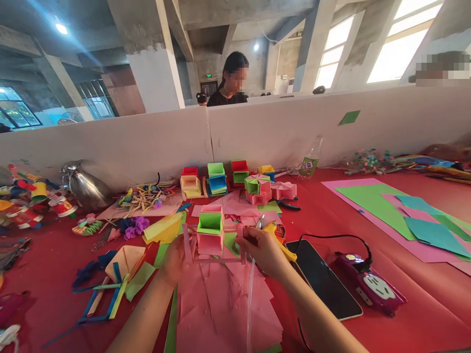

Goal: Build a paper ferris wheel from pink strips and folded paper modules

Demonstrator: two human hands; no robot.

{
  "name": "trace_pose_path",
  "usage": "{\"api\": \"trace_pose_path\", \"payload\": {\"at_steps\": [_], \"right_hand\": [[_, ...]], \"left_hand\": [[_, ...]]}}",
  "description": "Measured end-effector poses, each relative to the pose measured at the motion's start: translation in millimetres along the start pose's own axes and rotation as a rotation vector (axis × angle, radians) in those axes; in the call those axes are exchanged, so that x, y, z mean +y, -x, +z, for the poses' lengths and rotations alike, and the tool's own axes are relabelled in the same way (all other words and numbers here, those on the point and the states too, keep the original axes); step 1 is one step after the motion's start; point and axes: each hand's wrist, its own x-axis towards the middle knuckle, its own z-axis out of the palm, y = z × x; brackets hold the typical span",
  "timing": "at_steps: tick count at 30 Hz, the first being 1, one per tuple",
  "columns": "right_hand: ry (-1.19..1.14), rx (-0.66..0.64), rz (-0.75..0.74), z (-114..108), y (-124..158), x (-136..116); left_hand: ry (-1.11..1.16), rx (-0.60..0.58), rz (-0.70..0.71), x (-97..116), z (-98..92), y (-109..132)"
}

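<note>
In front of me is a small paper wheel model [209, 237], with pink and green folded box-like sections in a pink stick frame. My left hand [174, 260] is closed around the frame's left side, its fingertips partly hidden. At the right upright, my right hand [262, 247] pinches the frame between thumb and fingers. Beneath lie stacked pink paper sheets [221, 314], with a pale translucent stick [251, 304] over them. Yellow-handled pliers [285, 247] rest just beyond my right hand. Similar coloured paper wheels [217, 179] stand in a row farther back.
A black phone [324, 279] and a purple power strip [371, 284] with a cable lie at right. Coloured sheets [375, 206] are farther right. A stick frame [106, 299], metal jug [84, 186] and craft scraps occupy the left. Behind stands a glass bottle [311, 159] against a white partition [147, 142]; a person [230, 86] is beyond.
</note>
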Motion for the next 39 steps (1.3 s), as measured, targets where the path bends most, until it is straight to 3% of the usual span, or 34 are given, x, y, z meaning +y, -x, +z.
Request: {"api": "trace_pose_path", "payload": {"at_steps": [4,7,10,14,18,23,28,35,39], "right_hand": [[0.006,-0.023,-0.011,13.6,12.2,5.4],[0.034,-0.045,0.006,16.9,19.6,11.8],[0.084,-0.046,0.055,4.9,22.8,17.0],[0.177,0.070,0.095,-24.4,12.7,6.2],[0.206,0.079,-0.067,-33.7,-10.0,-27.7],[0.481,-0.168,-0.263,-8.4,-33.4,-64.3],[0.652,-0.296,-0.303,10.4,-43.7,-76.4],[0.781,-0.407,-0.301,9.2,-45.4,-85.3],[0.811,-0.406,-0.258,7.7,-44.6,-89.6]], "left_hand": [[-0.067,0.115,0.122,14.5,-19.2,17.7],[-0.342,0.124,0.301,20.4,-24.1,31.2],[-0.675,0.047,0.337,22.6,-21.4,40.6],[-0.945,0.015,0.358,22.8,-12.0,39.1],[-1.035,-0.038,0.393,18.9,-3.7,26.9],[-1.139,-0.055,0.517,14.0,3.5,17.1],[-1.185,-0.052,0.579,14.5,7.0,10.9],[-1.242,-0.098,0.618,12.3,8.6,6.0],[-1.275,-0.122,0.642,13.0,8.5,8.2]]}}
